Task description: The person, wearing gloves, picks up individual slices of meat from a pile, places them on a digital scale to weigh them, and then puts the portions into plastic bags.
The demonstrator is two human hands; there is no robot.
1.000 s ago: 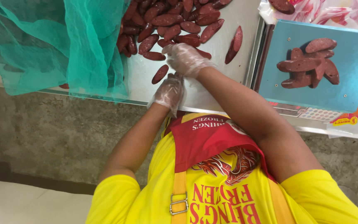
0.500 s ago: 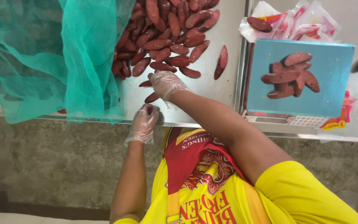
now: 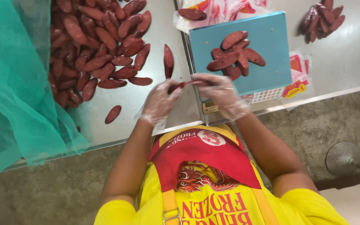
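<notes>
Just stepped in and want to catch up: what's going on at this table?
A person in clear gloves holds one dark red sausage between the left hand and right hand, above the table's near edge. A big pile of sausages lies by green netting. Several more sit on the blue scale platform, and a small heap lies beyond it.

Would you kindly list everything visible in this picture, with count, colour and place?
sausage pile: many, dark red, steel table left
small pile: several, dark red, far right
sausages on scale: about seven, dark red
scale platform: one, blue, centre right
net: one, green, left
plastic bags: some, pink-white, behind scale
held sausage: one, dark red, between both hands
left hand: gloved, on its left end
right hand: gloved, on its right end
</notes>
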